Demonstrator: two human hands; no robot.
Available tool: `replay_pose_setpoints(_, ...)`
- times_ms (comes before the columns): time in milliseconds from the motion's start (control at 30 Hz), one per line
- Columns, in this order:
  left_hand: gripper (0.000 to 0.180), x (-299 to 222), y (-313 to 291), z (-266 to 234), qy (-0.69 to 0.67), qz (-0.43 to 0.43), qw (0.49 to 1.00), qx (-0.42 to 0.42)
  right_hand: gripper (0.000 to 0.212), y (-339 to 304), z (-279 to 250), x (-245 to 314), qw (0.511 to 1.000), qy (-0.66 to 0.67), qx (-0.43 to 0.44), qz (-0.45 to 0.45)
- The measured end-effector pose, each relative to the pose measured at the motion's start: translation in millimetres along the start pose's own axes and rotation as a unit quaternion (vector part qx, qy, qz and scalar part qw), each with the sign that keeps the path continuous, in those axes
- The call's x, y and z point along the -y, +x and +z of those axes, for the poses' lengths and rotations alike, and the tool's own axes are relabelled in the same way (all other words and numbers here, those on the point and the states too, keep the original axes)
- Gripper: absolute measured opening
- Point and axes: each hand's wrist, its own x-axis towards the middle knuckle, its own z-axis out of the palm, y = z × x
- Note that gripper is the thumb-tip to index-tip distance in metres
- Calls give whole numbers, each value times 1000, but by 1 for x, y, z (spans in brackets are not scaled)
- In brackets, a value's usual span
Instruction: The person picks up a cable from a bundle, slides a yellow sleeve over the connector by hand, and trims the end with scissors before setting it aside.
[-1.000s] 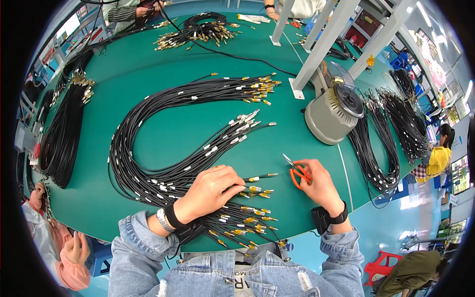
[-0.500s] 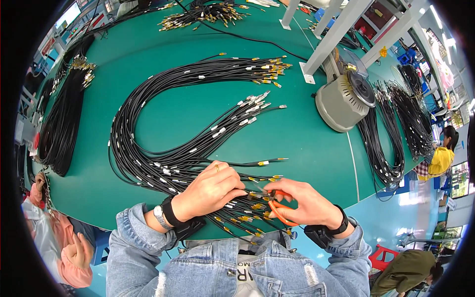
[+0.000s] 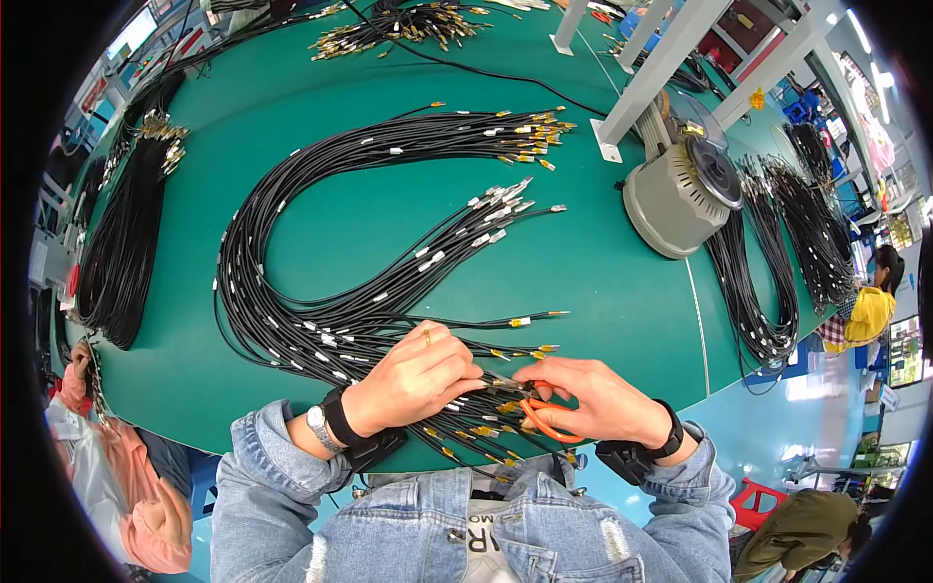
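My right hand [image 3: 595,396] is closed round orange-handled pliers or cutters [image 3: 546,420]; which kind I cannot tell. Their metal jaws point left, close to the fingertips of my left hand [image 3: 420,377]. Those fingers pinch a black cable, whose end is mostly hidden between the hands. Below lie several loose cable ends [image 3: 476,429] with yellow and white sleeves, spread toward the near table edge. They belong to a large curved bundle of black cables [image 3: 255,255] that bends round on the green table [image 3: 379,214].
A grey round machine [image 3: 677,202] stands at the right beside white metal posts [image 3: 653,78]. More black cable bundles lie at the left [image 3: 124,243], at the far side [image 3: 398,27] and at the right [image 3: 768,262]. A person in pink sleeves [image 3: 146,515] is at the left.
The pliers' jaws have moved slightly left, nearer my left fingertips, and their handles look closer together. My left hand still pinches the cable.
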Motion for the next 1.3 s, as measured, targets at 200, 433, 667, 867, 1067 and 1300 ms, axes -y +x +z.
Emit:
replay_pose_setpoints(200, 20, -1, -1, 2, 9, 10, 1000, -28, 38, 0, -1, 2, 1000, 4, 7, 11)
replay_pose_setpoints(433, 20, -2, -4, 3, 20, 7, 998, -56, 38, 2, 2, 2, 1000, 1, -17, -14)
replay_pose_setpoints(667, 19, -1, 0, 2, 17, 3, 998, -56, 36, 1, 4, -8, 999, 3, -38, -34)
replay_pose_setpoints(867, 20, 1, 2, 2, 36, -2, 998, -58, 29, 3, -12, -12, 977, 120, -160, 74)
replay_pose_setpoints(1067, 33, 2, 20, -1, 84, 19, 993, -75, 30, -4, -49, -58, 925, -118, -323, 160)
replay_pose_setpoints(1300, 38, 9, 37, -7, 116, -6, 987, -107, 36, 7, -48, -68, 876, -296, -356, 132)
